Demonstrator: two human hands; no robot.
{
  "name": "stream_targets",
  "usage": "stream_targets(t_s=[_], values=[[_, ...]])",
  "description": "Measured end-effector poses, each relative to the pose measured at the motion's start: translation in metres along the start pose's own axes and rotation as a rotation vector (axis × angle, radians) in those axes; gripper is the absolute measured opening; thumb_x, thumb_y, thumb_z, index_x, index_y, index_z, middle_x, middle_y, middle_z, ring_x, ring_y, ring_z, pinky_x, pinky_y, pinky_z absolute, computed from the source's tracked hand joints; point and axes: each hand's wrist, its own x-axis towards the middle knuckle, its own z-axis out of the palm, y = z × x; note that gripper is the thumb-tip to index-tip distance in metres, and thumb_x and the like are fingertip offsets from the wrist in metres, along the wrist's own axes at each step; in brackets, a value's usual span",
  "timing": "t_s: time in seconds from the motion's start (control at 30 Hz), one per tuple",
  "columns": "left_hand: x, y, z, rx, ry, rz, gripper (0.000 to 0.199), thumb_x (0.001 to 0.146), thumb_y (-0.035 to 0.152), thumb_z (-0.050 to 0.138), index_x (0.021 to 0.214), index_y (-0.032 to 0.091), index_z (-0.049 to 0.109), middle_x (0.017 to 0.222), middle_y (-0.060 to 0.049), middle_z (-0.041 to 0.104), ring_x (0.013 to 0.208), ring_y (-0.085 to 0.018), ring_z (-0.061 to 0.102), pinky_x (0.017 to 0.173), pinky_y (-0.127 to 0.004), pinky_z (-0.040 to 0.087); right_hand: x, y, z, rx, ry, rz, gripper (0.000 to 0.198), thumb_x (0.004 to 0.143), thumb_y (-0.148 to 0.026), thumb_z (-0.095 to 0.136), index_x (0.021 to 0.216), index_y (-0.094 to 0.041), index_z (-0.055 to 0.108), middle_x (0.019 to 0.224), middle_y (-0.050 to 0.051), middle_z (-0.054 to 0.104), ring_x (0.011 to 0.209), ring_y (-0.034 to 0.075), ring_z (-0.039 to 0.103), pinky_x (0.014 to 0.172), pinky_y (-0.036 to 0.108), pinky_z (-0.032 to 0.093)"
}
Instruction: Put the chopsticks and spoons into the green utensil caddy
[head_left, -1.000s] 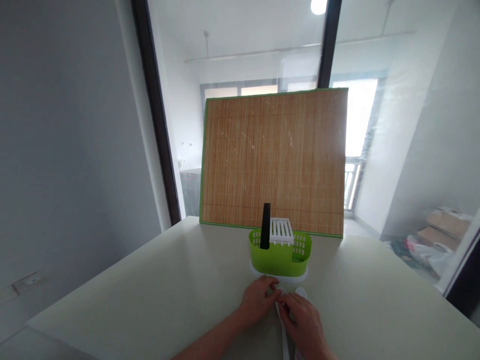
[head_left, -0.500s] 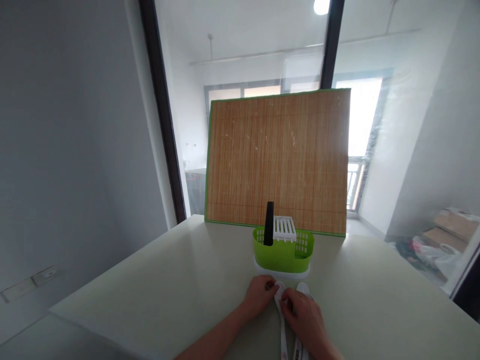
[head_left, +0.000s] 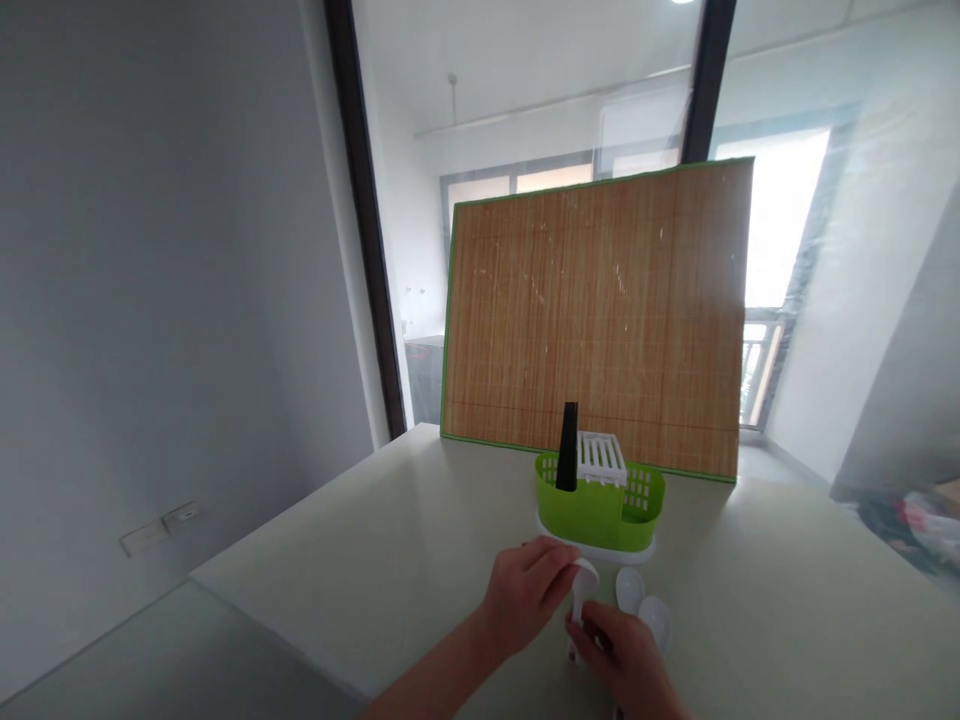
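Observation:
A white spoon (head_left: 584, 577) is held just in front of the green basket, its bowl up and its handle pointing down toward me. My left hand (head_left: 527, 592) pinches the spoon at its bowl. Lower down, the fingers of my right hand (head_left: 626, 648) close around its handle. Beyond my right hand lie two more white spoons on the table, one with its bowl (head_left: 629, 590) nearer the basket and the other (head_left: 656, 622) farther right. My right hand and forearm hide most of their handles.
A green basket (head_left: 592, 522) on a white base stands ahead, with a white slotted rack (head_left: 601, 457) and a tall black piece (head_left: 568, 447) in it. Behind it a bamboo mat (head_left: 592, 320) leans upright against the glass. The pale table (head_left: 360, 560) ends at left.
The spoon has come up off the table and tilted, with both hands now gripping it. My view has swung left, so the scene sits farther right. More of the other two spoons shows.

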Motion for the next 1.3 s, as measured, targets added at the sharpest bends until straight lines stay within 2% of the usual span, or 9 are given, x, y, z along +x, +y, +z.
stream_targets(t_s=[0.13, 0.23, 0.4, 0.5, 0.67, 0.77, 0.87, 1.07, 1.3], values=[[-0.005, 0.004, -0.01, 0.095, -0.059, 0.051, 0.024, 0.089, 0.023, 0.043, 0.107, 0.022, 0.059, 0.091, -0.006, 0.067, 0.081, -0.014, 0.062, 0.072, -0.024, 0.049, 0.0, -0.002, 0.0, 0.005, -0.02, -0.013, 0.023, 0.087, -0.037, 0.047, 0.072, -0.022, 0.058, 0.067, -0.002, 0.061, 0.058, 0.012, 0.053, 0.056, 0.021, 0.036], [0.007, 0.0, -0.03, 0.143, -0.013, 0.07, 0.022, 0.089, 0.024, 0.044, 0.104, 0.022, 0.06, 0.089, -0.005, 0.067, 0.08, -0.013, 0.062, 0.072, -0.023, 0.049, 0.0, -0.001, -0.002, 0.008, -0.012, -0.031, 0.016, 0.085, -0.036, 0.051, 0.087, -0.024, 0.062, 0.072, -0.002, 0.064, 0.058, 0.012, 0.054, 0.057, 0.021, 0.039], [0.075, -0.024, -0.08, 0.207, 0.329, -0.023, 0.02, 0.086, 0.032, 0.05, 0.095, 0.02, 0.063, 0.085, -0.003, 0.067, 0.071, -0.012, 0.062, 0.068, -0.022, 0.05, -0.001, 0.008, -0.007, 0.012, 0.084, -0.007, 0.023, 0.086, -0.036, 0.049, 0.101, -0.025, 0.061, 0.074, -0.001, 0.064, 0.057, 0.013, 0.056, 0.054, 0.022, 0.041], [0.122, -0.049, -0.09, 0.188, 0.385, -0.065, 0.025, 0.086, 0.036, 0.049, 0.094, 0.017, 0.064, 0.083, -0.003, 0.067, 0.071, -0.013, 0.062, 0.066, -0.023, 0.049, -0.001, 0.01, -0.01, 0.007, 0.108, -0.01, 0.022, 0.086, -0.036, 0.048, 0.101, -0.024, 0.061, 0.074, -0.001, 0.064, 0.059, 0.014, 0.057, 0.056, 0.022, 0.042], [0.159, -0.09, -0.054, 0.274, 0.224, -0.116, 0.025, 0.088, 0.034, 0.046, 0.089, 0.016, 0.065, 0.082, -0.004, 0.067, 0.072, -0.013, 0.06, 0.066, -0.024, 0.044, 0.0, 0.011, -0.01, -0.024, 0.127, -0.046, 0.021, 0.086, -0.034, 0.048, 0.1, -0.024, 0.061, 0.072, 0.0, 0.064, 0.059, 0.013, 0.058, 0.056, 0.022, 0.042], [0.157, -0.109, -0.028, 0.334, 0.097, -0.158, 0.025, 0.088, 0.031, 0.045, 0.088, 0.017, 0.065, 0.082, -0.004, 0.067, 0.072, -0.014, 0.059, 0.065, -0.024, 0.041, 0.001, 0.01, -0.011, -0.025, 0.122, -0.051, 0.02, 0.087, -0.033, 0.048, 0.099, -0.024, 0.061, 0.073, 0.0, 0.064, 0.06, 0.013, 0.058, 0.057, 0.022, 0.042], [0.149, -0.124, -0.007, 0.349, 0.054, -0.187, 0.026, 0.088, 0.032, 0.044, 0.085, 0.016, 0.065, 0.078, -0.004, 0.066, 0.069, -0.014, 0.058, 0.062, -0.024, 0.039, 0.001, 0.01, -0.012, -0.026, 0.126, -0.048, 0.02, 0.086, -0.032, 0.049, 0.099, -0.023, 0.061, 0.073, 0.0, 0.064, 0.062, 0.013, 0.058, 0.058, 0.022, 0.043], [0.14, -0.138, 0.015, 0.389, -0.013, -0.238, 0.027, 0.087, 0.034, 0.045, 0.082, 0.016, 0.065, 0.074, -0.004, 0.066, 0.066, -0.015, 0.058, 0.06, -0.024, 0.038, 0.002, 0.011, -0.013, -0.019, 0.142, -0.052, 0.021, 0.087, -0.033, 0.047, 0.097, -0.023, 0.062, 0.073, 0.001, 0.065, 0.068, 0.015, 0.061, 0.063, 0.023, 0.044], [0.137, -0.138, 0.026, 0.424, -0.069, -0.247, 0.025, 0.086, 0.036, 0.047, 0.086, 0.018, 0.066, 0.079, -0.006, 0.066, 0.073, -0.018, 0.059, 0.063, -0.025, 0.039, 0.001, 0.006, -0.015, -0.012, 0.131, -0.03, 0.018, 0.086, -0.031, 0.048, 0.096, -0.024, 0.063, 0.073, 0.0, 0.065, 0.067, 0.014, 0.061, 0.061, 0.022, 0.043]])
